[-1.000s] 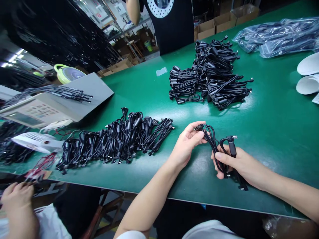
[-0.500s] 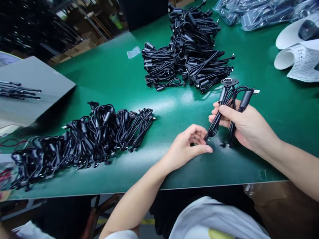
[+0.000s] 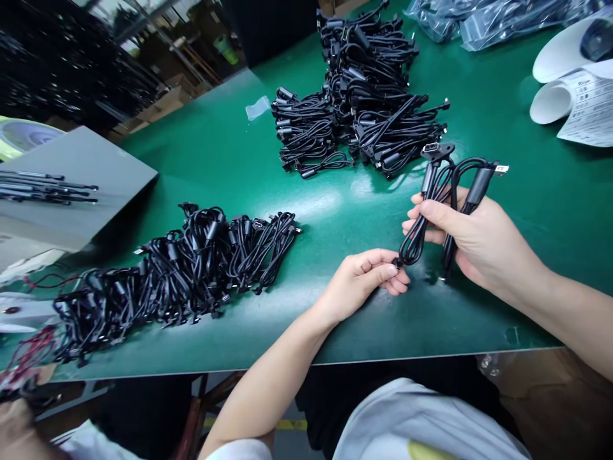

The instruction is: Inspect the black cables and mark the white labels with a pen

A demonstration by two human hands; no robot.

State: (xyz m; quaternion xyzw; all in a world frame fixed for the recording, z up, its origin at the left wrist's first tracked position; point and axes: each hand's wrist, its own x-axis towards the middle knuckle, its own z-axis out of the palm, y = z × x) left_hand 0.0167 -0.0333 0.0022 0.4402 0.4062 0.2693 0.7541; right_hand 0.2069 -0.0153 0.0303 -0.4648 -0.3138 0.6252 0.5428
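Two folded black cables (image 3: 416, 237) are in my right hand (image 3: 472, 233), its thumb laid across one bundle and fingers behind. A flanged socket connector (image 3: 437, 151) tops one bundle, and a plug with a pale metal tip (image 3: 500, 170) sticks out at the right of the other. My left hand (image 3: 371, 275) pinches a small black plug (image 3: 397, 262) at the lower end of the left bundle between thumb and fingers. Both hands are just above the green table near its front edge.
A long row of coiled black cables (image 3: 182, 268) lies to the left, and a larger pile (image 3: 364, 89) lies beyond my hands. Clear plastic bags (image 3: 517, 25) and curled printed paper (image 3: 587, 105) are at right. A grey box (image 3: 110, 185) stands left; a co-worker's hand (image 3: 16, 425) shows lower left.
My left thumb and fingers have closed on the small plug at the bundle's lower end. The right hand still holds the cables, slightly tilted. The view has shifted a little left.
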